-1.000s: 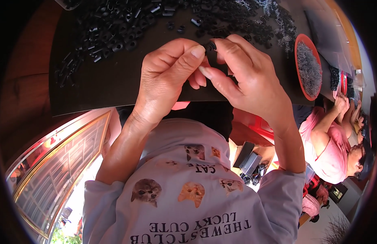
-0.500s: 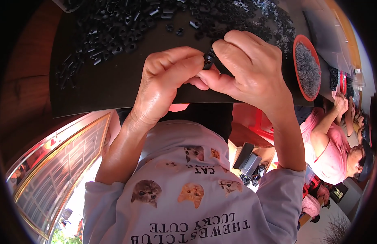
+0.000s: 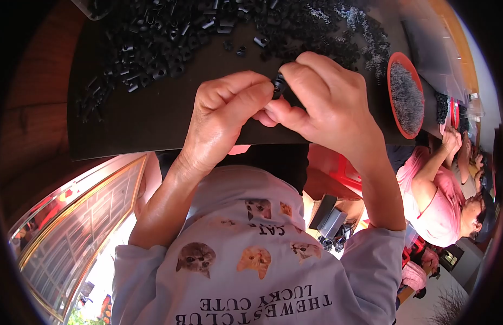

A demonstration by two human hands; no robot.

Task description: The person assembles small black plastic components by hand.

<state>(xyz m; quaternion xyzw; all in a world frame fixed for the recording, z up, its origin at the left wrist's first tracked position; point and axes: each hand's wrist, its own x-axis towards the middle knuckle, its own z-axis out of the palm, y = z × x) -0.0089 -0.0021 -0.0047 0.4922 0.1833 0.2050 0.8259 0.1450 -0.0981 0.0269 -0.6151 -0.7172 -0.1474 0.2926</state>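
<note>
Above the near part of the dark table, my two hands meet around a small black cylindrical part (image 3: 278,85). My left hand (image 3: 224,105) pinches it between thumb and fingertips from the left. From the right, my right hand (image 3: 327,97) closes on the same part, with its fingers curled over the top and its thumb below. Most of the part is covered by my fingers, so its full shape is hidden. Beyond my hands lies a loose pile of short black tubes (image 3: 159,40). A few stray black pieces (image 3: 241,51) rest between the pile and my hands.
Small metal springs (image 3: 365,38) are strewn at the back right among black bits. An orange-rimmed bowl (image 3: 391,95) heaped with springs stands at the table's right. Another person in pink (image 3: 433,189) works further right. The dark table (image 3: 127,127) ends just before my body.
Both hands stay closed on the black part, and my right hand sits slightly lower and further left in view. The table, pile and bowl have shifted a little in the picture.
</note>
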